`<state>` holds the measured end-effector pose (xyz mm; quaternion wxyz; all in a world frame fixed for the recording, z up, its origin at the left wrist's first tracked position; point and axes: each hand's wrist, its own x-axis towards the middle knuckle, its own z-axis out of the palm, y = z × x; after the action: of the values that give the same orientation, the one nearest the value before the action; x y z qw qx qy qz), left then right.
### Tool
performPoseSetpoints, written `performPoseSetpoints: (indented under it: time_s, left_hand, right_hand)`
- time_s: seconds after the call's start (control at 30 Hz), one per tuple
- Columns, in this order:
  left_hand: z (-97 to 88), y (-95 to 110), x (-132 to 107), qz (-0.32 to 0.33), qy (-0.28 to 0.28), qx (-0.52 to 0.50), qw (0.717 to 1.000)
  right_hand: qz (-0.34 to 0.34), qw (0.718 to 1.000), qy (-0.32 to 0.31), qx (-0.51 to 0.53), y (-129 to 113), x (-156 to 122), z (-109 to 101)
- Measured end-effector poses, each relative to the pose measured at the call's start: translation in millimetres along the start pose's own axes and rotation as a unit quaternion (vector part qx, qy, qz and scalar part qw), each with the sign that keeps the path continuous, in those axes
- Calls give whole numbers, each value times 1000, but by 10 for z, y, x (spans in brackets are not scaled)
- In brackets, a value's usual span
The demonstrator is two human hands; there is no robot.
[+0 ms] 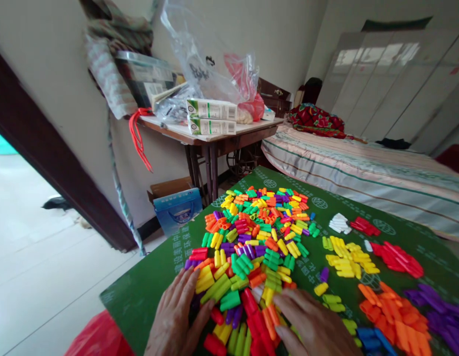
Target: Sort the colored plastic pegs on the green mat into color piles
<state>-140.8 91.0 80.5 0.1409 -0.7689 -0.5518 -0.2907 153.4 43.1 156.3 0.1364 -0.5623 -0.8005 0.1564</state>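
A large heap of bullet-shaped plastic toy blocks in mixed colours spreads over the green board. My left hand rests at the heap's near left edge, fingers stretched out against yellow and lime blocks, holding nothing. On the near right side, my right hand lies over the blocks with its fingers apart, beside some orange blocks. Red blocks lie between both hands. The right fingertips partly cover blocks beneath them.
Single-colour piles sit on the board's right: yellow, red, white, orange, purple and blue. Behind stand a table with cartons, a blue box and a bed.
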Motion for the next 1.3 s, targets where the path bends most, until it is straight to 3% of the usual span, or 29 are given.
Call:
performPoseSetpoints:
  time_s: [0.1,0.2,0.37,0.57,0.8,0.93,1.13,1.3]
  left_hand:
    - [-5,6,-2,1,0,3,1000]
    - [-11,20,4,3,12,7,1000]
    - [-22,35,11,-4,14,-11,1000]
    - [-17,46,-29,-36,-18,-32,999]
    - [-19,72,-31,-31,-43,-21,998]
    - [5,61,-34,-38,-41,-20,998]
    - [30,63,-40,-40,-34,-23,998]
    - [31,63,-45,-55,-28,-42,997]
  right_hand:
    - [-8,999,34,-40,-204,539,36]
    - [-12,998,26,-54,-385,778,133]
    - [1,997,7,-75,-465,690,283]
    - [2,996,9,-85,-427,599,313]
    - [-7,997,68,-31,-329,873,212]
    - [-13,998,53,-18,-255,1003,182]
    - [-2,999,33,-20,-211,867,261]
    - [-12,998,55,-16,-187,772,326]
